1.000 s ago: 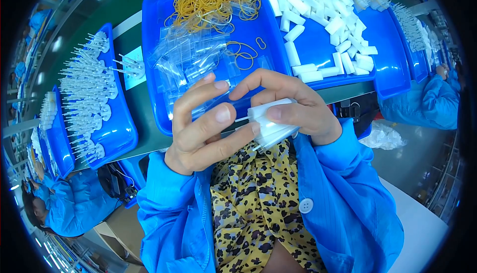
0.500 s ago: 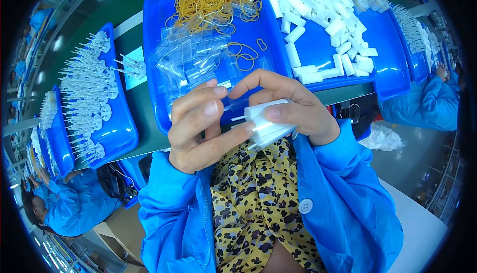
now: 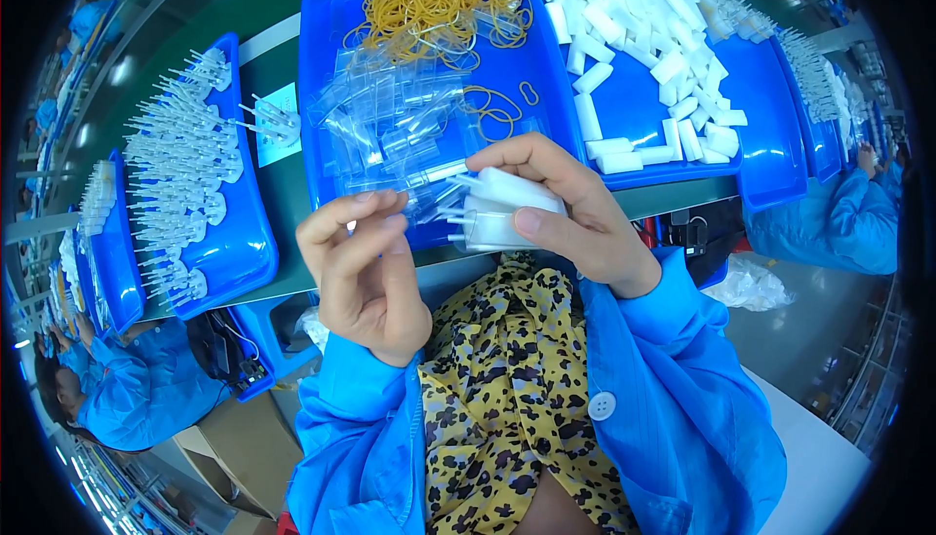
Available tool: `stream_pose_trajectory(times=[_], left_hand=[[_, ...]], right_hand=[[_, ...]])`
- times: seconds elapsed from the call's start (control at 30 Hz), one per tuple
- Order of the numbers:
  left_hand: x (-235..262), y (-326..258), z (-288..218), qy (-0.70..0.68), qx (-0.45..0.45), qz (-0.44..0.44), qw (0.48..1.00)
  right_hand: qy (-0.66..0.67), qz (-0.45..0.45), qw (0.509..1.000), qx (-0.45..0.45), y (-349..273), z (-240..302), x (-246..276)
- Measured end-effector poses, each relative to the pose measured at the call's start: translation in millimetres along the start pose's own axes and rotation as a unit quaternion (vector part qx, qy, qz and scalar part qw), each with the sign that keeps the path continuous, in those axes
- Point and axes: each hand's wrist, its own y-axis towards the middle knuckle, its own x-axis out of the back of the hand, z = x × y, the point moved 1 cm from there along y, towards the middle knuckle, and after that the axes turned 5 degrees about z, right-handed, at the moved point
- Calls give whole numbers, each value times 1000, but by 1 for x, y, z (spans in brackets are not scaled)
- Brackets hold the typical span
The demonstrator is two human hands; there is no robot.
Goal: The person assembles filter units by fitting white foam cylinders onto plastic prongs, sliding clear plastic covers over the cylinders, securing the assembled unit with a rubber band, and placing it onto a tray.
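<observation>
My right hand (image 3: 590, 218) grips a bundle of white pieces (image 3: 502, 215), with the thumb across the near side and the index finger along the top. Thin white stems stick out of the bundle to the left. My left hand (image 3: 366, 277) hovers just left of the stems, apart from them. Its fingers are loosely bent and spread from the thumb, with nothing visible in them. Behind both hands lies a blue tray (image 3: 531, 53) with clear plastic sleeves (image 3: 375, 111) and a heap of yellow rubber bands (image 3: 424, 4).
White blocks (image 3: 673, 67) fill a blue tray at the right. On the left, another blue tray (image 3: 239, 267) holds many white stemmed pieces (image 3: 180, 165); a few more stand on a pale card (image 3: 283, 145). Co-workers in blue sit at left (image 3: 146, 384) and right (image 3: 819, 213).
My left hand has drawn away from the bundle, to the left and slightly down. The bundle, held in my right hand, now shows its stems more fully. The whole view has shifted slightly.
</observation>
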Motion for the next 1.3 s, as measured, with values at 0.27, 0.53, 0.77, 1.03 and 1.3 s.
stream_pose_trajectory(times=[0.27, 0.53, 0.77, 1.03, 1.3], left_hand=[[-25, -22, -11, -165, 207, 43, 963], [8, -2, -14, -183, 246, -66, 950], [12, 0, -6, -248, 270, -28, 930], [5, -3, -2, -176, 264, 65, 946], [6, -1, -4, -112, 211, 42, 970]], right_hand=[[-179, -30, 970, 164, 9, -19, -28], [-430, -170, 875, 141, 19, -11, 16], [-510, -179, 835, 101, 47, -16, 1], [-592, -234, 765, 96, 52, -29, 15], [27, -172, 972, 157, 23, -7, 19]])
